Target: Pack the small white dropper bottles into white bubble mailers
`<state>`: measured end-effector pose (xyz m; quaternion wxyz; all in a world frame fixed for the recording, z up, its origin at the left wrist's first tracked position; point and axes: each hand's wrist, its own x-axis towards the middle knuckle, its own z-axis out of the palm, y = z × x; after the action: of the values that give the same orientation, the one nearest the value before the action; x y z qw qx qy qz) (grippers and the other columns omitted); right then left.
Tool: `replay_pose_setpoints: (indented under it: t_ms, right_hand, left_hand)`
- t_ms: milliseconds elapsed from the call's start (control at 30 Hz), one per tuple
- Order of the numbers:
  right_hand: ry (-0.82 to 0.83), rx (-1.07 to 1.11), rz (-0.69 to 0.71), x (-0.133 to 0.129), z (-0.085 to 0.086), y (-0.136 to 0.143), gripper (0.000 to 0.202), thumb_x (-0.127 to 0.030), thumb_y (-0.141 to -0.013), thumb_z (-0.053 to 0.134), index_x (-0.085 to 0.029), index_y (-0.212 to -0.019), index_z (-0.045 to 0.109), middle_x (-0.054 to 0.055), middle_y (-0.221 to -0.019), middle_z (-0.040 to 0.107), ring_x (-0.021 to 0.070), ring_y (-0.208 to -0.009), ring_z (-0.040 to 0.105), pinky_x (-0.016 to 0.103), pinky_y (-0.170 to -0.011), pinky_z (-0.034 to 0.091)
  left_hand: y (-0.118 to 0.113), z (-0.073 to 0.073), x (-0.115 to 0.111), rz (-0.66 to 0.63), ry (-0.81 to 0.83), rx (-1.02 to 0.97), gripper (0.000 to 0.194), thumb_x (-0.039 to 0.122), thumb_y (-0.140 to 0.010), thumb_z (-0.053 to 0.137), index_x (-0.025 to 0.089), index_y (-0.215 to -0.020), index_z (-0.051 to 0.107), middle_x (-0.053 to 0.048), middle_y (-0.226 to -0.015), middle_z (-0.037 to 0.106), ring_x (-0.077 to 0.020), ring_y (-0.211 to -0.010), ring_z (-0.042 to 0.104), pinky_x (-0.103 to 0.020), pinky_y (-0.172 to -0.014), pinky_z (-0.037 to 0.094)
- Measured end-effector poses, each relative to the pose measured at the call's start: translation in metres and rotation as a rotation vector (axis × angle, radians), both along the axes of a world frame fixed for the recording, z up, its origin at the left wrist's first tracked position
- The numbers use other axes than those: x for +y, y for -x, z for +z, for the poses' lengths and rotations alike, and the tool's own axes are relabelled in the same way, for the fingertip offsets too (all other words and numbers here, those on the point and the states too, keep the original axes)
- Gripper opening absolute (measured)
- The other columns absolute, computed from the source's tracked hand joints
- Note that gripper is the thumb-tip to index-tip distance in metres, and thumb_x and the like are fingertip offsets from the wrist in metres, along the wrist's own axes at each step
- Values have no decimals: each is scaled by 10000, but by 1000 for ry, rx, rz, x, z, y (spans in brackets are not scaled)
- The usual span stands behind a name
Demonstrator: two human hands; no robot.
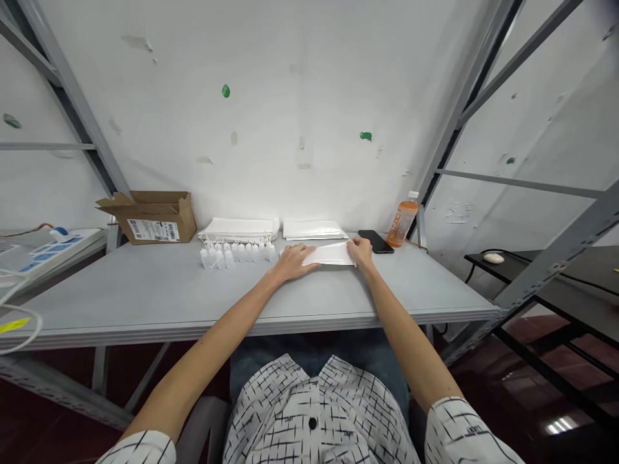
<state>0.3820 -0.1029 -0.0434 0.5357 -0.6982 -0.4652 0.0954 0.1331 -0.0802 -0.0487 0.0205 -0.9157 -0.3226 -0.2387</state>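
A flat white packet [333,254], perhaps an envelope or folded paper sleeve, lies level between my hands near the middle of the table. My left hand [294,261] grips its left end, fingers along the far side and thumb along the near edge. At the right end, my right hand [360,251] pinches the packet between thumb and fingers. Just left of my left hand stand several small white bottles [236,252] in a cluster. Behind them is a pile of white flat pieces [239,227], and another white stack [313,229] lies beyond the packet.
A black phone [376,241] lies right of my right hand, beside an orange drink bottle [403,220]. An open cardboard box [155,218] stands at the back left. Metal frame posts [452,129] rise at the table's sides, and a white wall closes off the back.
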Motion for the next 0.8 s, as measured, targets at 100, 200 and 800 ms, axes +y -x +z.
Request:
replay_pose_setpoints:
  t_ms: [100, 200, 800]
  right_hand:
    - [30, -51, -44, 0, 0, 0, 332, -247, -677, 506, -161, -858, 770, 56, -799, 717, 217, -806, 616, 299, -789, 462]
    - [74, -68, -77, 2, 0, -2, 375, -245, -688, 515, -166, -938, 783, 71, -835, 738, 227, -844, 641, 309, -818, 475]
    - [347, -290, -247, -5, 2, 0, 255, -270, -904, 569, -153, -1005, 773, 189, -1019, 721, 304, -991, 686, 364, -837, 493]
  left_hand:
    - [0, -1, 1, -11, -2, -14, 546, 587, -951, 523, 210, -1342, 580, -133, -1264, 640, -292, -1151, 599, -450, -1000, 428]
    - [1, -1, 3, -12, -17, -16, 539, 595, -956, 509, 215, -1331, 589, -130, -1250, 647, -289, -1139, 602, -448, -998, 424]
    - [4, 9, 0, 6, -97, 48, 510, 587, -982, 464, 215, -1299, 610, -123, -1229, 663, -272, -1113, 603, -407, -971, 387]
